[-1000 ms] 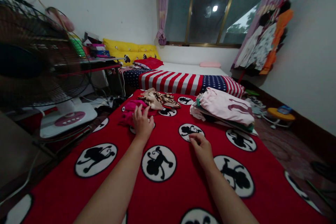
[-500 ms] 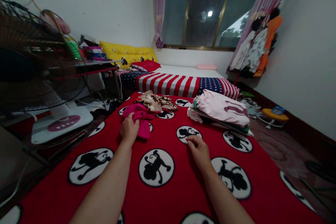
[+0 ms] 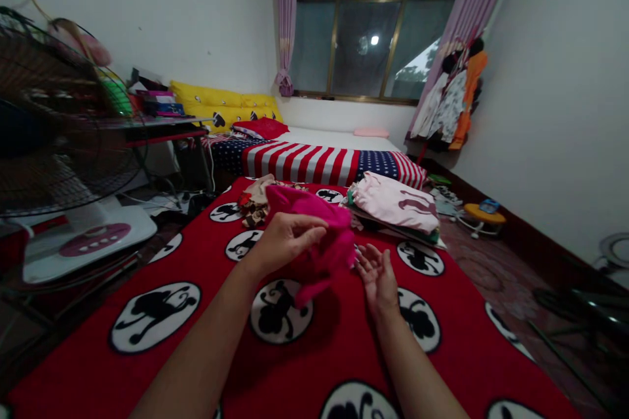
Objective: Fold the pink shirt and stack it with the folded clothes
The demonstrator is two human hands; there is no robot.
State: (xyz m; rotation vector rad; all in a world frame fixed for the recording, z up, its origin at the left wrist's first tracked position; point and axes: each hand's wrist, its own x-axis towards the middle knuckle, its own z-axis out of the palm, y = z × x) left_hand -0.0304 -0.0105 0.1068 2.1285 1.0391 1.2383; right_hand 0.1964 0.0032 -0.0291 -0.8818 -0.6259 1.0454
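A bright pink garment (image 3: 328, 242) hangs crumpled in the air, pinched between the thumb and fingers of my left hand (image 3: 289, 239); its exact kind does not show. My right hand (image 3: 377, 275) is close to the garment's right side, palm turned up and fingers apart, with nothing in it. Beneath both lies a red blanket (image 3: 304, 366) with black monkey figures in white circles. A brown-and-beige patterned cloth (image 3: 256, 200) lies behind the pink one, partly hidden by it. To the right rests a stack of folded clothes with a pale pink shirt (image 3: 393, 200) on top.
On the left stands a fan (image 3: 91, 236) in front of a cluttered desk (image 3: 171, 123). A bed with a striped, starred cover (image 3: 299, 160) is at the back under the window. Clothes (image 3: 455, 101) hang at the right, and a small stool (image 3: 484, 213) stands on the floor.
My left hand has lifted the pink garment off the blanket and carried it right, towards the middle. My right hand has turned palm up and spread its fingers. The view has shifted slightly.
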